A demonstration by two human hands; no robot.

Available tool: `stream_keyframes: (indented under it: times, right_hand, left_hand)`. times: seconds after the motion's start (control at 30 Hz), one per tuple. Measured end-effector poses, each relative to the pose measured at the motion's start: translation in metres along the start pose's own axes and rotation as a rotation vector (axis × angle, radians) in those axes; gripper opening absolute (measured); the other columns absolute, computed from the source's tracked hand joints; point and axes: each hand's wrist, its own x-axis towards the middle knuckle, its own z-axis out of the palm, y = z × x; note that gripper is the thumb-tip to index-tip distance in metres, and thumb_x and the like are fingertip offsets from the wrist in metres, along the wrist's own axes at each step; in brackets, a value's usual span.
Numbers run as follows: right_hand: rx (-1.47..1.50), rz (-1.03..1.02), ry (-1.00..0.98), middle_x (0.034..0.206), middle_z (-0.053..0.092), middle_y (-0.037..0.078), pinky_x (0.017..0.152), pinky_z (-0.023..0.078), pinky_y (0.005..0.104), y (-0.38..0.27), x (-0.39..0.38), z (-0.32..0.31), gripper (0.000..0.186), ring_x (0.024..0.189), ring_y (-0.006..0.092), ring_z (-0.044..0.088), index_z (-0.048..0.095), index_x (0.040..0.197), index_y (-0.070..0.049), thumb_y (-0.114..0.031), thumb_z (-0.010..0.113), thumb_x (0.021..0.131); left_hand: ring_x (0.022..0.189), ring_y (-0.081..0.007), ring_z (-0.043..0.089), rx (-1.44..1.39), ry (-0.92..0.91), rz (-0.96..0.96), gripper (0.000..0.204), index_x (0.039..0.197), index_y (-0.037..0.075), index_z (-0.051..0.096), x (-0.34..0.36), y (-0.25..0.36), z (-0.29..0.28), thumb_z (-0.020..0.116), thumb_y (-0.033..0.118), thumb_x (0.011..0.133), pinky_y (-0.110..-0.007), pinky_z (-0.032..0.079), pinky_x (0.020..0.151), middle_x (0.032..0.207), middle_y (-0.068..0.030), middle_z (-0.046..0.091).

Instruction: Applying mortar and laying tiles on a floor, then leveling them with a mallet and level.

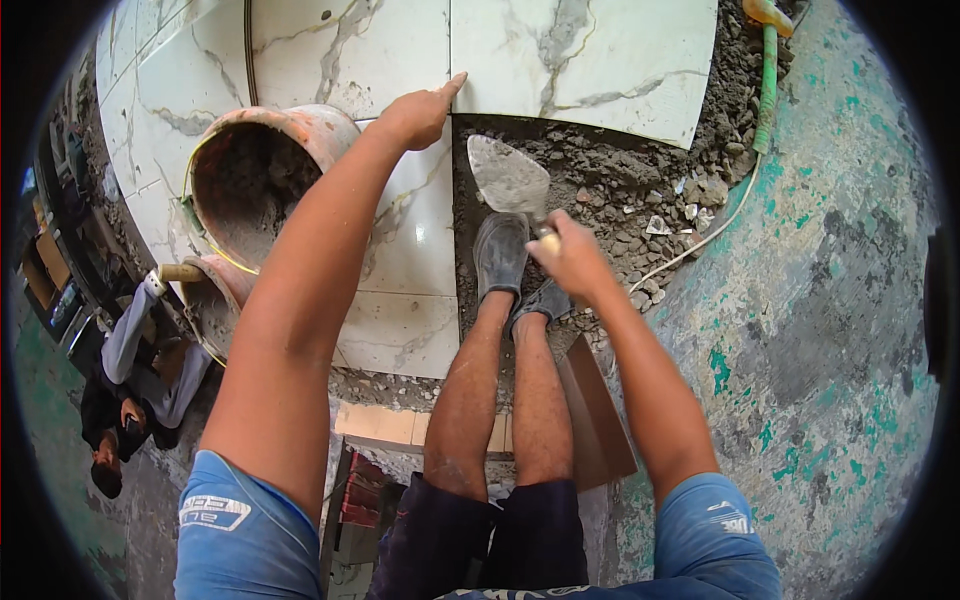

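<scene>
My left hand (415,118) reaches over the marbled white floor tiles (400,45), its index finger stretched out to the joint between two of them. Nothing shows in that hand; its other fingers look curled. In my right hand (573,258) is a trowel (508,177), gripped by its pale handle. The broad grey blade, smeared with mortar, hovers over rough wet mortar and rubble (610,165) beside the tile edge. Left of my left forearm, a tilted bucket (325,135) holds dark mortar and rests on the tiles.
A second bucket (225,285) stands below the first. A hose (768,100) and white cord (705,240) run along the rubble at right. My shoes (500,250) stand in the bed. Behind them lies a brown board (595,410). Another person (135,400) sits at far left.
</scene>
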Motion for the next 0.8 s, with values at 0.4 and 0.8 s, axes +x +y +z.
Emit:
stream_keyframes:
  times: [0.4,0.8]
  right_hand:
    - [-0.607,-0.35,-0.079,0.091,0.065,0.021,0.078,0.049,0.0506,0.015,0.081,-0.05,0.03,0.089,0.0402,0.062,0.053,0.098,-0.003,-0.032,0.052,0.093]
    - [-0.644,-0.271,-0.106,0.096,0.066,0.019,0.079,0.051,0.0504,0.047,0.084,-0.035,0.029,0.089,0.0398,0.064,0.055,0.099,-0.005,-0.032,0.052,0.092]
  left_hand:
    - [0.08,-0.0418,0.062,0.04,-0.012,-0.02,0.083,0.153,0.014,0.012,0.001,-0.001,0.001,0.04,-0.009,0.078,-0.049,0.049,0.075,0.083,-0.0264,0.064]
    - [0.081,-0.0421,0.062,0.046,-0.005,-0.026,0.085,0.154,0.017,0.013,-0.003,0.006,-0.002,0.04,-0.009,0.078,-0.049,0.049,0.075,0.084,-0.0264,0.065]
